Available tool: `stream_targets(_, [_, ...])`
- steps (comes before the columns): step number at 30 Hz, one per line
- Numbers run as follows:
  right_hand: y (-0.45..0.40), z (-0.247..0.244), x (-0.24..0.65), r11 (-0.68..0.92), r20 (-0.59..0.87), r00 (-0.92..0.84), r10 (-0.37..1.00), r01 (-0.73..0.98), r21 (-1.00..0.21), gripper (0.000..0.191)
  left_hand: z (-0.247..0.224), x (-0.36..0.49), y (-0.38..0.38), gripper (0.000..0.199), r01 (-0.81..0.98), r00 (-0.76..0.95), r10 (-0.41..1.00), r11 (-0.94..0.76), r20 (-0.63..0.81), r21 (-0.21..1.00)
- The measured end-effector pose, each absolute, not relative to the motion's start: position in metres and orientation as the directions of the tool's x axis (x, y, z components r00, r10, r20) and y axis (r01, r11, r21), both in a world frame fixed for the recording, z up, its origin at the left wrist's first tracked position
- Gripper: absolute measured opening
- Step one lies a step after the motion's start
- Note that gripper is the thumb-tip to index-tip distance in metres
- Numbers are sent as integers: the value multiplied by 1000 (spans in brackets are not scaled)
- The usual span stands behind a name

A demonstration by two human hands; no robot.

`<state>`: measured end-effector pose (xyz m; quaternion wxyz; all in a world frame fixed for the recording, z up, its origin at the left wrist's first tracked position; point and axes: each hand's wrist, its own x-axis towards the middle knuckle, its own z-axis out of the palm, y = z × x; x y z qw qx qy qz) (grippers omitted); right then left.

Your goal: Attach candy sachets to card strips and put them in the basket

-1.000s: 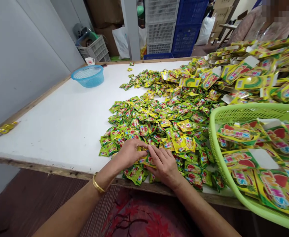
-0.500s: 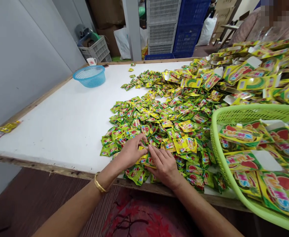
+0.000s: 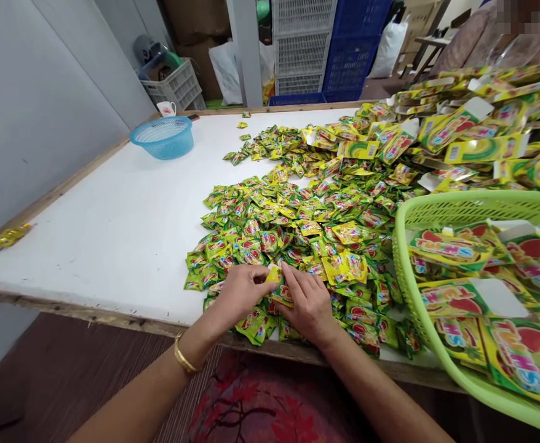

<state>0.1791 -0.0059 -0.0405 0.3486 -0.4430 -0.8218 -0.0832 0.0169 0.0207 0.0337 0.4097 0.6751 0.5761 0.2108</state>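
Table: white top (image 3: 113,215) with a wooden edge, bare on the left and crowded from the middle rightward.
Carton heap: yellow-and-green printed boxes (image 3: 477,147) piled across the far right, several with white flaps standing open.
Sachet spread: small green and yellow packets (image 3: 261,237) lying loose over the middle of the table, around and beyond both hands.
Green basket: perforated plastic (image 3: 405,271), at the near right, with more printed cartons (image 3: 519,351) inside it.
Blue basket: perforated bowl shape (image 3: 163,147), at the far left, well apart from the hands.
Left hand: narrow pinch (image 3: 240,295), thumb and bent fingers closed on the left end of the held carton.
Right hand: fingers (image 3: 310,304) laid along the far side of the same carton, thumb on the near side, holding its right part.
Held carton: small printed box (image 3: 281,292) between the two hands, above the sachets near the table's front edge; its right part is hidden by the right fingers.
Yellow end: beside the left fingertips, with white edges showing; half a second earlier the left fingers arch higher here and cover more of it, whereas now they sit lower and farther from the right index finger.
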Motion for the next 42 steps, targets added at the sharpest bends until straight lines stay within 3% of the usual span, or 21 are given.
stream_targets(3, [-7,-39,181,562,662,-329,674,809,-170,71,35,20,22,31,597,319,929,-42,-189,801])
stream_targets(7, [-8,-38,180,580,657,-354,665,799,-156,71,36,16,25,19,533,294,913,88,-281,842])
stream_targets(11, [-8,-40,178,599,640,-392,661,789,-135,70,34,22,26,13,503,240,954,39,-182,864])
stream_targets(14, [-8,-41,178,597,650,-377,659,788,-149,68,34,30,24,18,504,312,933,0,-182,864])
stream_targets(18, [-10,-38,178,588,663,-360,656,795,-150,61,34,33,19,23,561,277,942,0,-187,828])
stream_targets(22, [-9,-37,175,592,699,-355,621,796,-122,56,30,29,15,35,615,310,851,161,-424,772])
stream_targets(27, [-6,-42,174,558,646,-373,666,823,-100,64,31,29,12,59,571,410,728,265,-550,777])
stream_targets(31, [-2,-35,181,520,673,-333,660,850,-89,62,46,40,4,69,587,372,784,216,-497,780])
stream_targets(34, [-7,-6,205,387,709,-235,666,920,-59,50,70,46,0,63,525,336,889,96,-310,846])
stream_targets(37, [-14,35,256,20,720,9,694,999,-32,48,87,37,8,51,468,230,969,-33,-85,883])
stream_targets(40, [-12,63,312,-343,666,323,672,933,-106,86,76,12,14,38,557,272,959,-91,-78,826])
stream_targets(42, [-13,70,331,-366,667,363,651,920,-143,88,56,-4,7,28,724,371,913,-172,-167,668])
